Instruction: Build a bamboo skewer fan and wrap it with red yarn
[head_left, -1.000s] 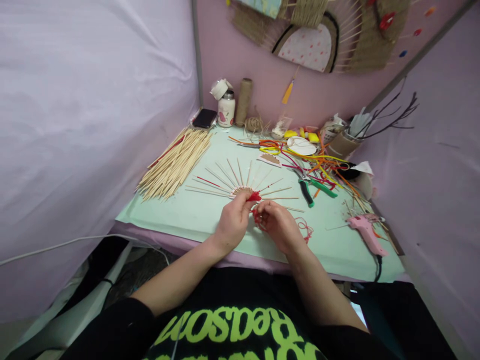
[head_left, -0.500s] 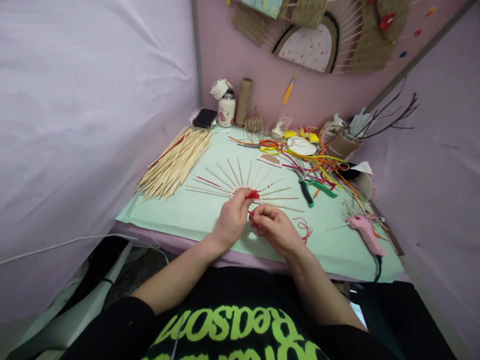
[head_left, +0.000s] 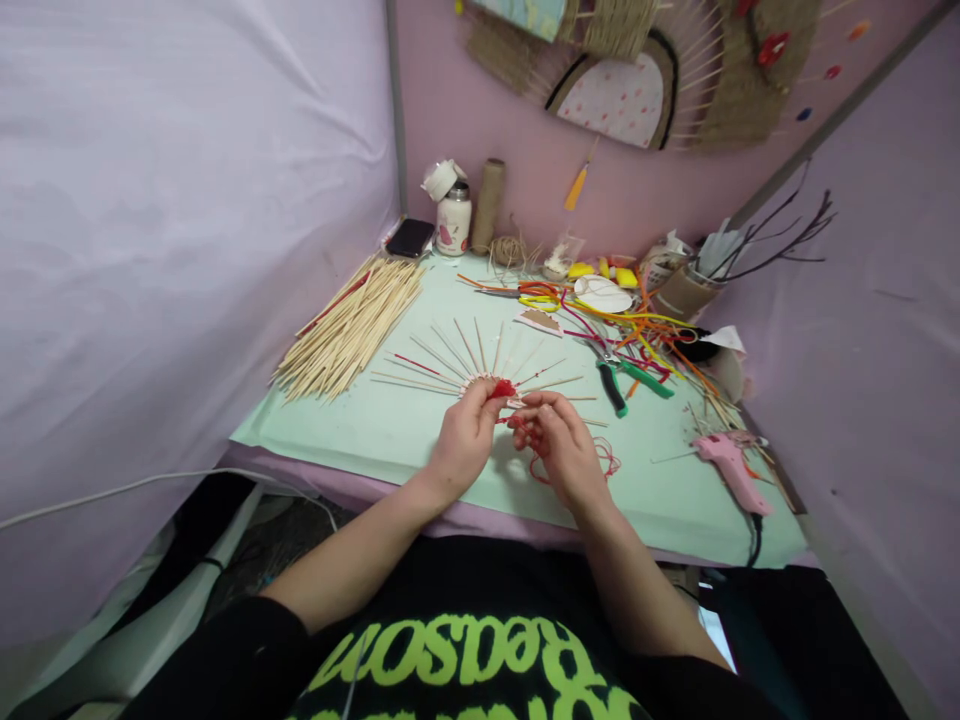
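Observation:
A fan of thin bamboo sticks [head_left: 457, 355] lies on the pale green mat [head_left: 360, 425], its hub wound with red cord [head_left: 502, 388]. My left hand [head_left: 463, 440] pinches the fan at that red hub. My right hand [head_left: 559, 445] is closed on the loose red cord just right of the hub. More of the cord trails in a loop [head_left: 607, 458] on the mat beside my right wrist.
A pile of bamboo sticks [head_left: 349, 325] lies at the left. Green-handled pliers [head_left: 619, 380], coloured wires [head_left: 645, 335] and a pink glue gun [head_left: 731, 470] are at the right. A flask [head_left: 453, 217], twine spool [head_left: 487, 203] and phone [head_left: 409, 237] stand at the back.
My right hand has shifted up and toward the hub with the red cord, and the loose cord now hangs below it. My left hand has stayed at the hub.

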